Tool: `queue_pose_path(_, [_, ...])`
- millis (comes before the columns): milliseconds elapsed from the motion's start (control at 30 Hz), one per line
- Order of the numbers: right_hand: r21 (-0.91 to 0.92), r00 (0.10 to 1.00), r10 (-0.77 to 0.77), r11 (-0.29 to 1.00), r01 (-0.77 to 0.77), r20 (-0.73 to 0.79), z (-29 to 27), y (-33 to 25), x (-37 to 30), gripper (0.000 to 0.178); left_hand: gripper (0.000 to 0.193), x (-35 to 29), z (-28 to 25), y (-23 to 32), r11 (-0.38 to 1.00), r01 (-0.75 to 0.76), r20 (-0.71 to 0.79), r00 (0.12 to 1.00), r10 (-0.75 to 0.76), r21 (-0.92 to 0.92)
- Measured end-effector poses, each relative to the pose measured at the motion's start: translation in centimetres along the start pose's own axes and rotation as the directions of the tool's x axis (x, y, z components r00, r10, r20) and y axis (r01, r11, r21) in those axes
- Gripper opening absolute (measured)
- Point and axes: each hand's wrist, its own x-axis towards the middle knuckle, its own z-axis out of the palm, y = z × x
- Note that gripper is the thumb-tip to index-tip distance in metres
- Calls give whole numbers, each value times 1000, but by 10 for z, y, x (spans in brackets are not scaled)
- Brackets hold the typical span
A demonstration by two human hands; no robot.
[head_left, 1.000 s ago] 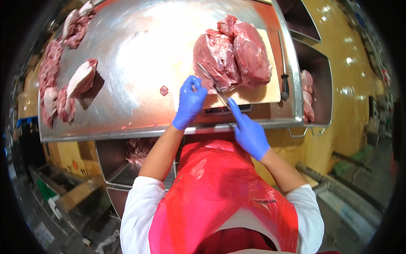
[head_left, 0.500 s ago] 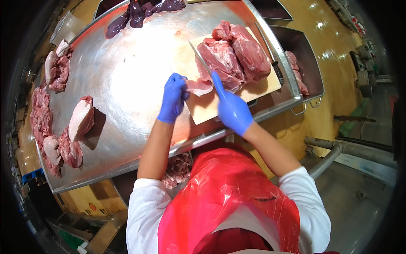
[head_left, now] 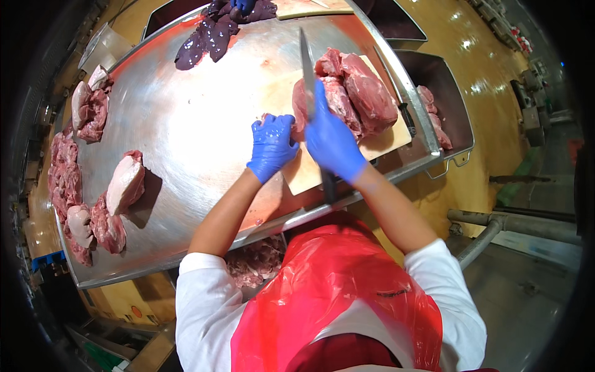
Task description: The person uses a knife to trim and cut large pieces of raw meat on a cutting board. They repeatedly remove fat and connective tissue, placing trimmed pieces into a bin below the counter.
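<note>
My right hand (head_left: 336,141), in a blue glove, is closed around a knife (head_left: 306,59). Its long blade points away from me, and the black handle sticks out below the hand. A large cut of raw meat (head_left: 372,102) rests on the pale cutting board (head_left: 304,177), just beyond that hand. My left hand (head_left: 273,146), also blue-gloved, lies at the board's left edge beside the meat. Its fingers are curled over a piece of meat, of which only a small pink bit shows at the fingertips.
Several meat cuts (head_left: 126,183) line the metal table's (head_left: 186,217) left side. Dark, glossy organ pieces (head_left: 207,42) lie at the far edge, where another person's gloved hand (head_left: 243,6) touches them. A thin black-handled tool (head_left: 406,115) lies right of the meat. Bins (head_left: 455,93) flank the table.
The left hand moved right and slightly nearer, over the meat flap it had been pulling. The knife swung more upright. Another person's blue hand appeared at the organ pieces, which shifted nearer.
</note>
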Motion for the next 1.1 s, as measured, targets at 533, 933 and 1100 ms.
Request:
queue_pose_path(533, [-415, 833, 351, 895, -164, 427, -29, -33, -92, 93, 37, 72, -63, -115, 964, 255, 2, 967, -256, -80])
queue_pose_path(933, [540, 908, 407, 744, -394, 102, -159, 97, -40, 25, 63, -476, -63, -18, 417, 877, -122, 399, -909, -239])
queue_pose_path(1100, [787, 950, 295, 561, -257, 100, -173, 255, 25, 19, 39, -307, -37, 58, 323, 902, 139, 373, -917, -285])
